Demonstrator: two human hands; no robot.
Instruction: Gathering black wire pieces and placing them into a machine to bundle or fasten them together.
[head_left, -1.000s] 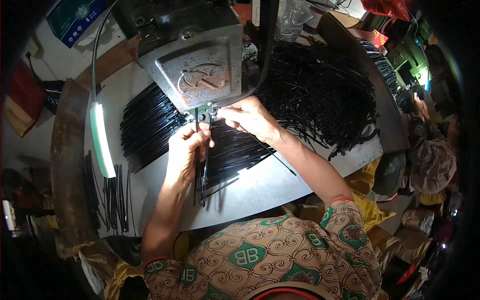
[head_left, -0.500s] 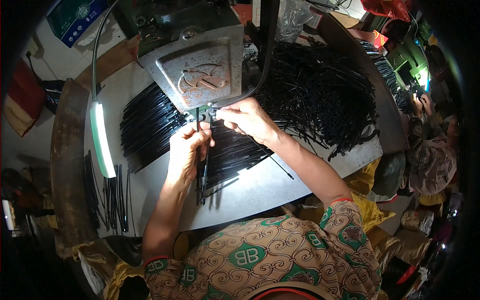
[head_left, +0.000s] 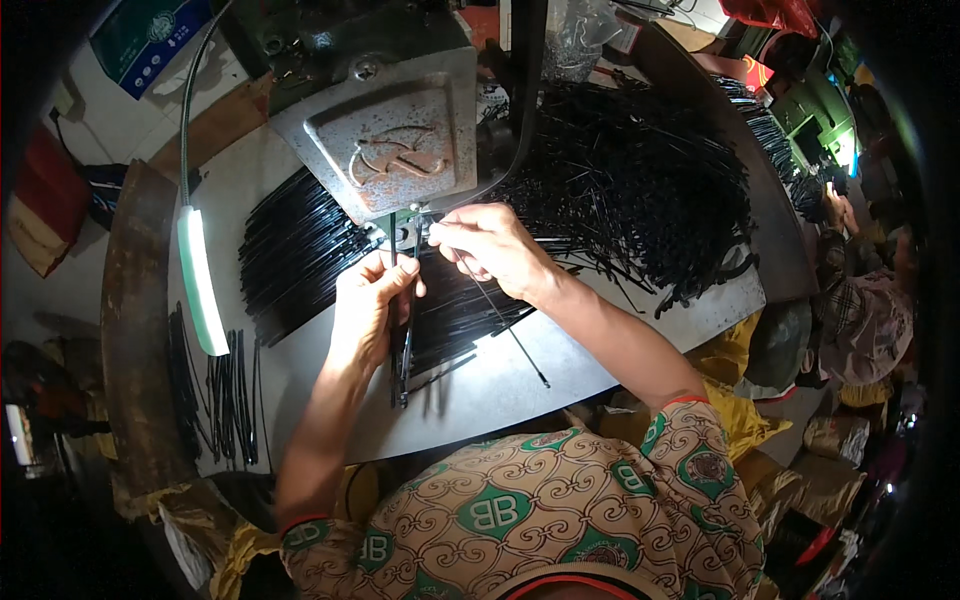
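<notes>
Under the head of a green machine (head_left: 395, 140), whose worn metal cover bears a raised umbrella shape, both my hands work close together. My left hand (head_left: 365, 310) pinches a few slim black umbrella ribs (head_left: 405, 365), which hang down toward me past its fingers. Their upper ends reach up to the machine's small metal working part. Just right of there, my right hand (head_left: 498, 250) is closed on another thin black rib (head_left: 522, 352), which slants down to the right with a small knob at its end. Its fingertips are at the working part and hide what they touch.
Rows of black ribs (head_left: 300, 255) lie left of the machine, and a large tangled heap (head_left: 640, 190) is on the right. A lit lamp strip (head_left: 203, 285) hangs at the left. A raised curved rim (head_left: 150, 330) borders the grey tabletop (head_left: 480, 400). A co-worker's hands (head_left: 838, 208) show far right.
The rib in my right hand has swung, its lower end moving left and nearer to me. My right fingers have shifted slightly right and down. My left hand stays nearly in place.
</notes>
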